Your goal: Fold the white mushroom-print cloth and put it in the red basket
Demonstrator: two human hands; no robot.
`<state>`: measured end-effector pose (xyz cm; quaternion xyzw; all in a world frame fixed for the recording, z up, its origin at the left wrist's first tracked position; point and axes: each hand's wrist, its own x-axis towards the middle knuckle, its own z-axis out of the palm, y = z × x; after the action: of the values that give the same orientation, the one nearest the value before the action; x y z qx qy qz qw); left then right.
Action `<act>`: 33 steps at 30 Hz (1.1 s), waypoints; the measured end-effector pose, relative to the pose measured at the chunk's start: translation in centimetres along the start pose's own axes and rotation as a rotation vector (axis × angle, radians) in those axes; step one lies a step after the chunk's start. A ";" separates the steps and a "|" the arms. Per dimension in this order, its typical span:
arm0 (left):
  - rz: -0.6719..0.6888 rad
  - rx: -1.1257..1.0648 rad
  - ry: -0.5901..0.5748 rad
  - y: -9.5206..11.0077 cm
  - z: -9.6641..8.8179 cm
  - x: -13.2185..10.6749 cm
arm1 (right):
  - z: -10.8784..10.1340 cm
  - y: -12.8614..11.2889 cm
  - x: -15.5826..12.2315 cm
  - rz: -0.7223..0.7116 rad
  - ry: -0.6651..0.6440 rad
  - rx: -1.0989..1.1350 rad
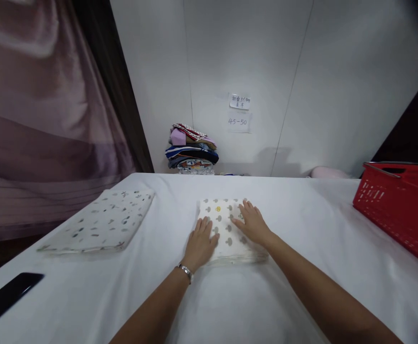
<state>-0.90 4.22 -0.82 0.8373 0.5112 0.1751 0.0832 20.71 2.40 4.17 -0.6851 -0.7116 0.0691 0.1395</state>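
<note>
In the middle of the white-covered table lies a folded white cloth (226, 239) with grey tree-like prints and one small yellow figure. My left hand (199, 242) rests flat on its left edge, fingers stretched out, with a bracelet (186, 271) at the wrist. On the cloth's upper right part, my right hand (252, 223) lies with fingers spread. Both palms face down and grasp nothing. Further left is another folded cloth (103, 220), white with small scattered leaf-like prints, apart from my hands.
A red plastic basket (395, 210) stands at the right edge of the table (302, 205). A flat black object (8, 298) lies front left. Behind the table rises a stack of folded fabrics (192, 153) against the wall, below paper notes (239, 122). A pinkish curtain (44, 119) hangs left.
</note>
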 end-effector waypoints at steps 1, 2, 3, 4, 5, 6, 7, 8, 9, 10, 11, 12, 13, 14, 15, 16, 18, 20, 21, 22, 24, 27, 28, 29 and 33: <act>0.006 0.001 0.009 0.0 0.0 -0.1 | 0.5 0.3 1.1 0.015 0.012 -0.024; 0.013 0.001 0.016 0.0 0.0 -0.1 | 1.1 0.8 2.0 0.035 0.011 -0.043; 0.019 0.001 0.018 -0.1 0.0 -0.2 | 1.9 1.3 2.7 0.054 0.000 -0.056; 0.022 -0.002 0.016 -0.1 -0.1 -0.3 | 2.7 1.8 3.2 0.067 -0.016 -0.063; 0.023 -0.008 0.010 -0.1 -0.1 -0.3 | 3.4 2.3 3.5 0.074 -0.030 -0.065; 0.021 -0.016 0.003 -0.1 -0.2 -0.3 | 4.1 2.8 3.7 0.075 -0.040 -0.062; 0.017 -0.025 -0.003 -0.1 -0.2 -0.3 | 4.6 3.2 3.8 0.072 -0.043 -0.057; 0.014 -0.032 -0.006 -0.1 -0.3 -0.3 | 5.0 3.5 3.8 0.065 -0.040 -0.055; 0.011 -0.038 -0.007 0.0 -0.3 -0.3 | 5.2 3.7 3.8 0.058 -0.036 -0.055; 0.009 -0.042 -0.007 0.0 -0.3 -0.3 | 5.3 3.8 3.8 0.051 -0.034 -0.055; 0.008 -0.046 -0.007 0.1 -0.3 -0.3 | 5.2 3.8 3.8 0.046 -0.036 -0.056; 0.005 -0.050 -0.007 0.1 -0.3 -0.3 | 5.2 3.8 3.8 0.044 -0.039 -0.057; 0.002 -0.055 -0.008 0.1 -0.3 -0.3 | 5.1 3.8 3.8 0.046 -0.043 -0.056; -0.002 -0.061 -0.012 0.1 -0.2 -0.3 | 5.0 3.7 3.8 0.050 -0.049 -0.055; -0.005 -0.067 -0.017 0.0 -0.2 -0.4 | 4.9 3.7 3.8 0.055 -0.053 -0.053; -0.010 -0.075 -0.026 -0.1 -0.2 -0.4 | 4.9 3.6 3.9 0.058 -0.055 -0.052; -0.022 -0.097 -0.067 -0.3 -0.4 -0.2 | 4.9 3.6 3.9 0.062 -0.052 -0.053; -0.057 -0.119 -0.128 -0.4 -1.0 0.5 | 5.0 3.6 3.9 0.062 -0.045 -0.056; -0.085 -0.122 -0.147 -0.4 -1.4 1.2 | 5.1 3.6 3.8 0.059 -0.040 -0.058; -0.110 -0.117 -0.150 -0.3 -1.9 2.0 | 5.1 3.5 3.8 0.056 -0.034 -0.059; -0.132 -0.081 -0.095 0.1 -2.6 4.0 | 5.1 3.5 3.8 0.048 -0.018 -0.062; -0.105 0.000 -0.005 0.3 -2.3 6.8 | 5.1 3.5 3.8 0.054 -0.013 -0.061; -0.112 0.014 -0.009 0.2 -1.8 7.4 | 5.1 3.5 3.9 0.057 -0.019 -0.056; -0.129 0.018 -0.019 0.0 -1.2 7.9 | 5.1 3.5 3.9 0.057 -0.024 -0.050; -0.152 -0.010 -0.013 -1.1 1.0 8.1 | 5.3 3.8 3.9 0.043 -0.026 -0.031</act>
<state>1.94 11.94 -0.40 0.7969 0.5717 0.1654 0.1040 22.65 6.96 -1.56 -0.7015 -0.6994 0.0699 0.1181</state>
